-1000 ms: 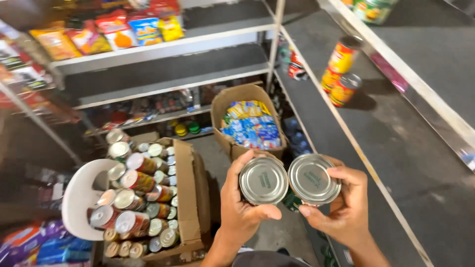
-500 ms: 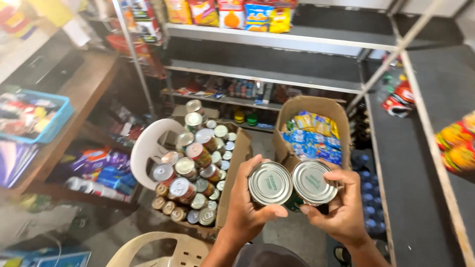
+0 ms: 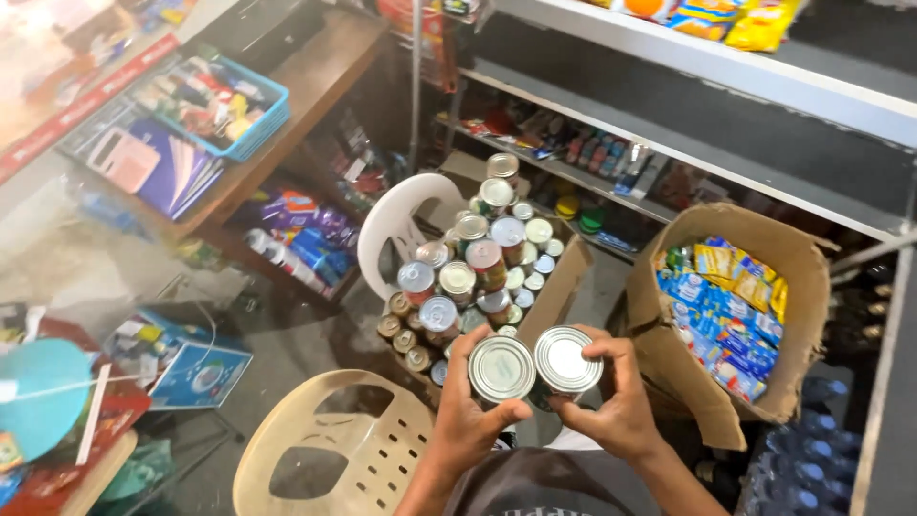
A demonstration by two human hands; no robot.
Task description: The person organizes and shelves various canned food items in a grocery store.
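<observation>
two cans [image 3: 530, 365] side by side, gripped by hands [image 3: 544, 411]

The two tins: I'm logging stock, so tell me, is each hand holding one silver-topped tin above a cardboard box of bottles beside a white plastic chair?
Not quite. In the head view the left hand and right hand each hold one of the two tins, but the cardboard box beside the white plastic chair holds tins, not bottles.
</observation>
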